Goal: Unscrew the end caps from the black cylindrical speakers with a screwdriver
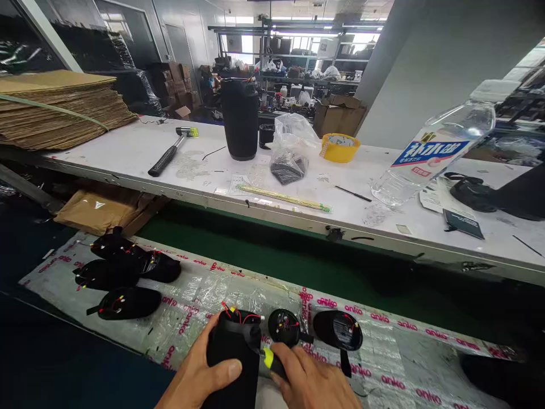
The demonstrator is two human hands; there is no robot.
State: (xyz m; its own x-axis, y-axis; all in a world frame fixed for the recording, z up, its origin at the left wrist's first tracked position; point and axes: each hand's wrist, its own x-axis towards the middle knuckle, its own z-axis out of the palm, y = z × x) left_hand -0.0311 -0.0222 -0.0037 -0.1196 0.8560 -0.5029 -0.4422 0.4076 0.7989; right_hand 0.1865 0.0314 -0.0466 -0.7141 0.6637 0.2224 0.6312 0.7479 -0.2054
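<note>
1. Left hand (204, 375): one, curled around the side of one black cylinder (232, 369), thumb laid along its near face. Red wires (249, 319) emerge at the cylinder's upper end.
2. Right hand (313, 378): one, fingers wrapped around one tool (276, 363) with a yellow-and-black handle. The tool extends toward the held cylinder's upper end; contact cannot be determined.
3. Left of the left hand: four loose cylinders (130, 303), lying grouped on a film-covered surface (255, 291) with pink lettering.
4. Just beyond the right hand: two wired cylinders (338, 329), on the same surface.
5. Beyond both hands, on a white bench (204, 187): one upright cylinder (239, 122), one hammer (168, 156), one plastic bag (293, 133), one tape roll (339, 149) and one bottle (434, 147).
</note>
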